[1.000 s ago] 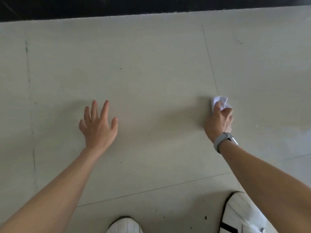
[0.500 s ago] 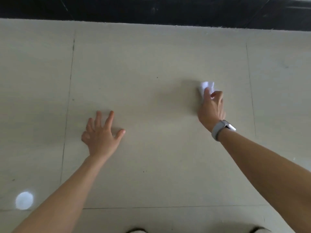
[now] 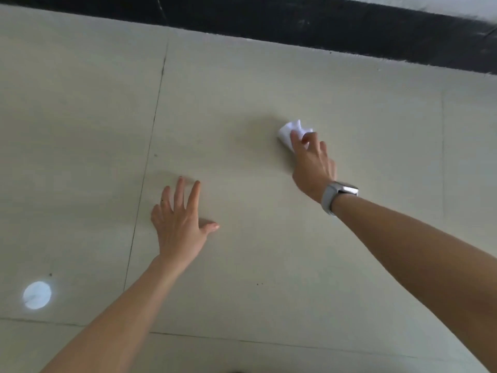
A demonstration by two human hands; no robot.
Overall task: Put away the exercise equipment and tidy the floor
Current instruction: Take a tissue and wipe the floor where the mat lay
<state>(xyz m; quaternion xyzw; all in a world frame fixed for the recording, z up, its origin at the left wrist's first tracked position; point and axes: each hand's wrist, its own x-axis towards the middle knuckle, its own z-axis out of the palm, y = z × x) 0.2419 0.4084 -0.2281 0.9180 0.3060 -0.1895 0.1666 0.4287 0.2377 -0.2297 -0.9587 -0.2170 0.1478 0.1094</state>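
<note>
A crumpled white tissue (image 3: 289, 133) is pressed against the pale tiled floor (image 3: 242, 98) at the centre right. My right hand (image 3: 313, 162), with a grey watch on the wrist, grips it from behind, fingers curled over it. My left hand (image 3: 180, 224) lies flat on the floor to the lower left, fingers spread, holding nothing. No exercise equipment is in view.
A black skirting strip (image 3: 322, 28) runs along the far edge of the floor. A round bright spot of light (image 3: 37, 294) lies on the tile at the lower left. Dark grout lines (image 3: 150, 146) cross the floor.
My right hand has slid the tissue forward and leftward across the tile. The view has tilted up, so my shoes have left the frame. My left hand has stayed open on the floor.
</note>
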